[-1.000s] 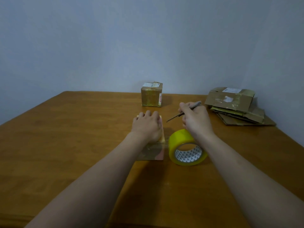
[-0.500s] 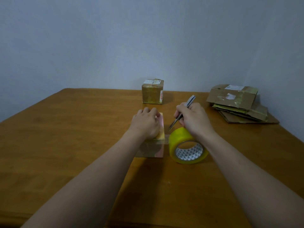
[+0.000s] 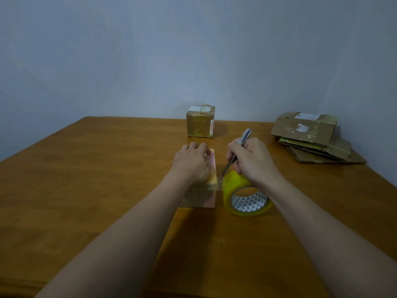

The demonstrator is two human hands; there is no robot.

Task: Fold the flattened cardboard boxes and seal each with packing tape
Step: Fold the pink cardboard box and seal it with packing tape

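Note:
A small cardboard box (image 3: 202,196) stands on the wooden table (image 3: 86,190) in front of me. My left hand (image 3: 192,163) rests on its top with curled fingers, holding it down. A yellow roll of packing tape (image 3: 247,194) stands on edge just right of the box, with a strip of tape running from it to the box's top edge. My right hand (image 3: 251,160) grips a silver pen (image 3: 237,150) like a blade, its tip down at the tape strip between box and roll.
A sealed cardboard box (image 3: 200,121) stands at the back of the table near the wall. A pile of flattened cardboard boxes (image 3: 311,136) lies at the back right. The table's front edge runs along the bottom left.
My right hand has swung the pen from nearly level to steeply tilted and brought its tip down to the tape strip. My left hand has stayed on the box.

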